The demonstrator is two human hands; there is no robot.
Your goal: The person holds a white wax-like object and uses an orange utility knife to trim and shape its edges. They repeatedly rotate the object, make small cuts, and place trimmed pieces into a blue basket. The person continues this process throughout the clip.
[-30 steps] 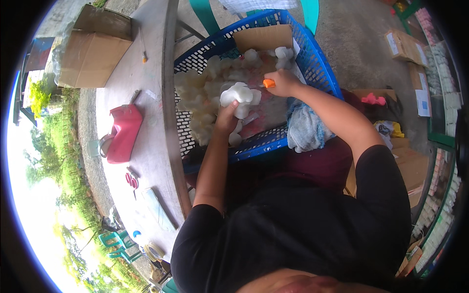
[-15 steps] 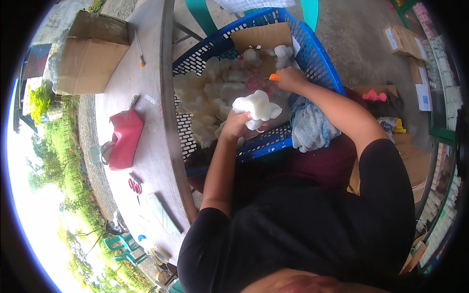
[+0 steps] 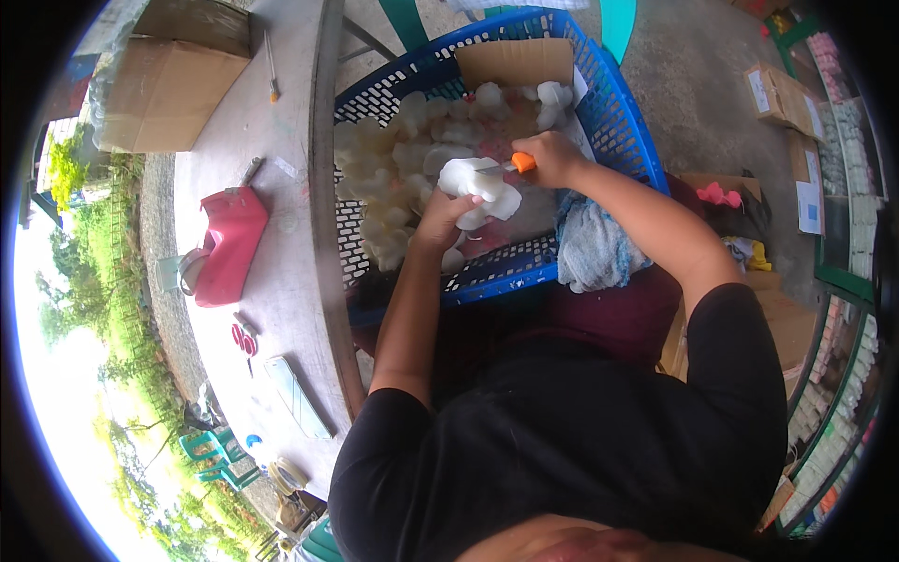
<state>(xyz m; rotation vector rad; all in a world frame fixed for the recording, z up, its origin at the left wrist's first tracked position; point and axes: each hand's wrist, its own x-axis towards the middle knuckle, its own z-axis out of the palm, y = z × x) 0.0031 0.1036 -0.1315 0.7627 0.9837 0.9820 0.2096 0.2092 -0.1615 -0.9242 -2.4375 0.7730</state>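
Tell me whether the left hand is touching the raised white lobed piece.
Touching. The head view shows the left hand gripping the raised white lobed piece from its near side, with no gap.

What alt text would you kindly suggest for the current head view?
A bare left hand holds a white lobed piece while the right hand points an orange-handled tool at it, above a blue basket of pale lobed pieces. A table stands at left.

Pale pieces [image 3: 379,187] in blue basket [image 3: 506,282]
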